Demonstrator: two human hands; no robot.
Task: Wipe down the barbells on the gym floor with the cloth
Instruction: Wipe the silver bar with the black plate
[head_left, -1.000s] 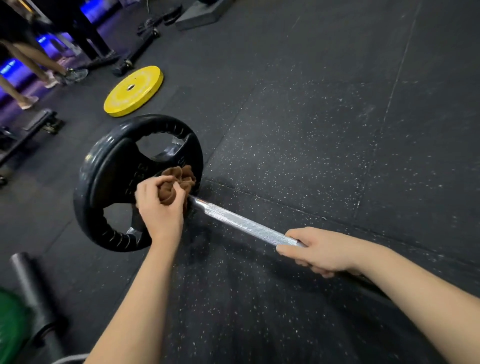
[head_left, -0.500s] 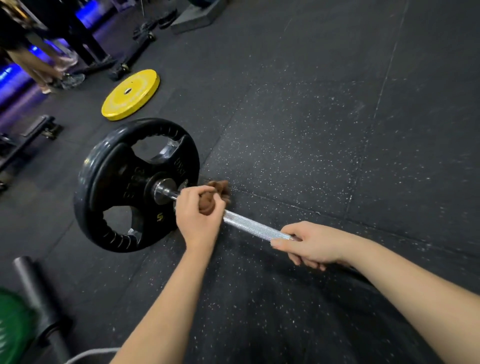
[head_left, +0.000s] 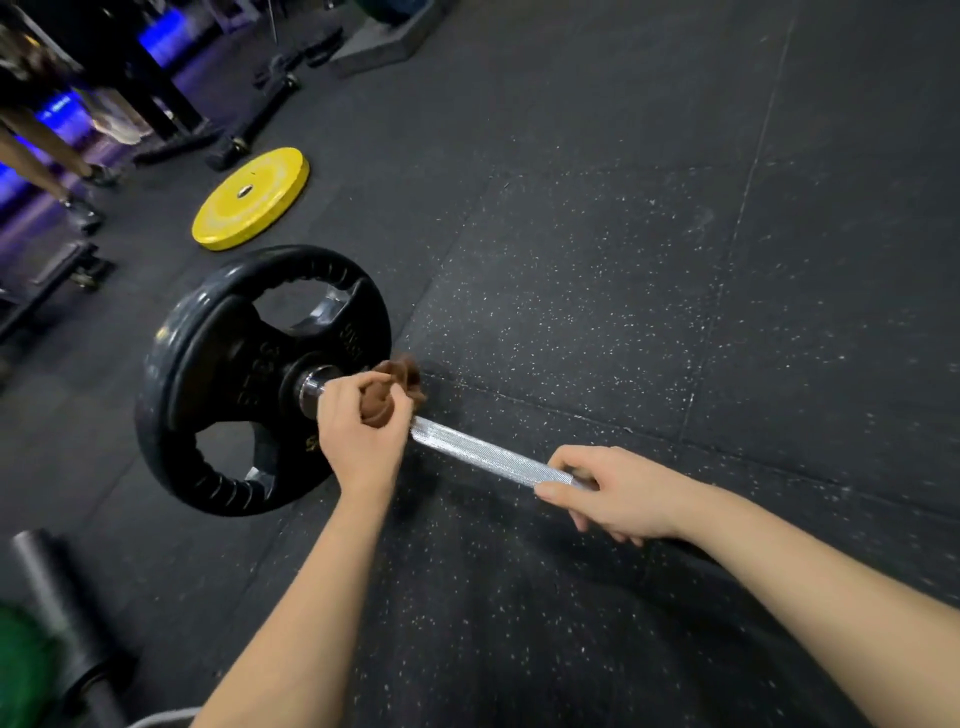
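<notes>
You get 1 view: your head camera looks forward and steeply down, near the barbell (head_left: 483, 457), over the gym floor (head_left: 571, 312).

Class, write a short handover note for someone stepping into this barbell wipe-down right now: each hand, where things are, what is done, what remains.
Left hand: grips the brown cloth, bunched on the bar right beside the black plate.
Right hand: holds the barbell shaft further along, steadying it.
Done: the frame does not show how much is wiped; the cloth sits at the plate end.
Left: probably the bare knurled stretch between the hands, then the part under the steadying grip and beyond.
</notes>
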